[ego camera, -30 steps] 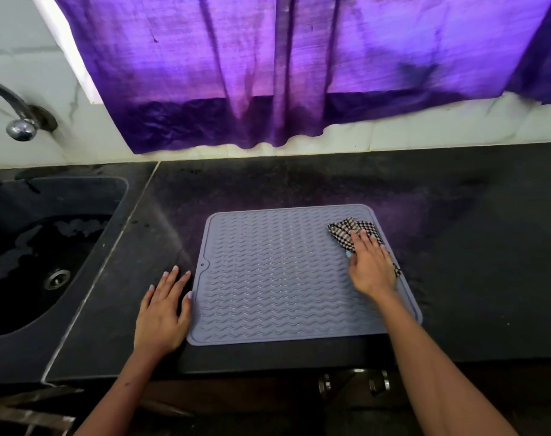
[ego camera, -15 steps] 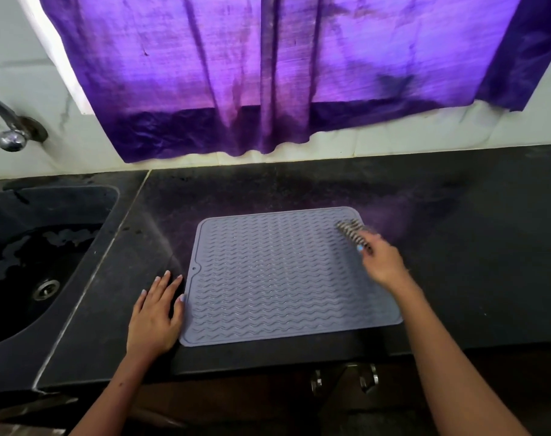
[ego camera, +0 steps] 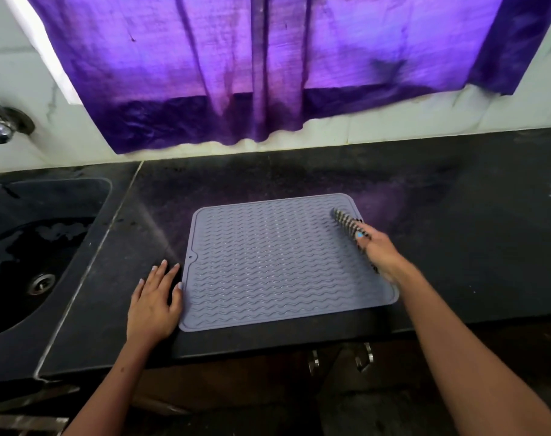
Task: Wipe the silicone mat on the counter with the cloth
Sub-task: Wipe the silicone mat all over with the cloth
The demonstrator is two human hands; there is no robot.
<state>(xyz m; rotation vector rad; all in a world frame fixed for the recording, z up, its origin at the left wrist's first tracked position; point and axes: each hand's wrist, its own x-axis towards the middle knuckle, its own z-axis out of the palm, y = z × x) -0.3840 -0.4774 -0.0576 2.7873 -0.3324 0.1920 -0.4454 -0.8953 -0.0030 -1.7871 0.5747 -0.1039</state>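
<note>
right hand (ego camera: 379, 251) grips the checkered cloth (ego camera: 346, 223) at the silicone mat (ego camera: 277, 265) far right corner, left hand (ego camera: 153, 305) lies flat, fingers straight, beside it

Left hand (ego camera: 153, 305) flat, fingers spread; right hand (ego camera: 379, 253) edge-on, grip pinching.

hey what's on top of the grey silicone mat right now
Only the checked cloth, at the silicone mat's far right corner, held in the right hand's grip. Part of the cloth is hidden by that hand. The left hand lies flat on the counter beside the mat.
</note>
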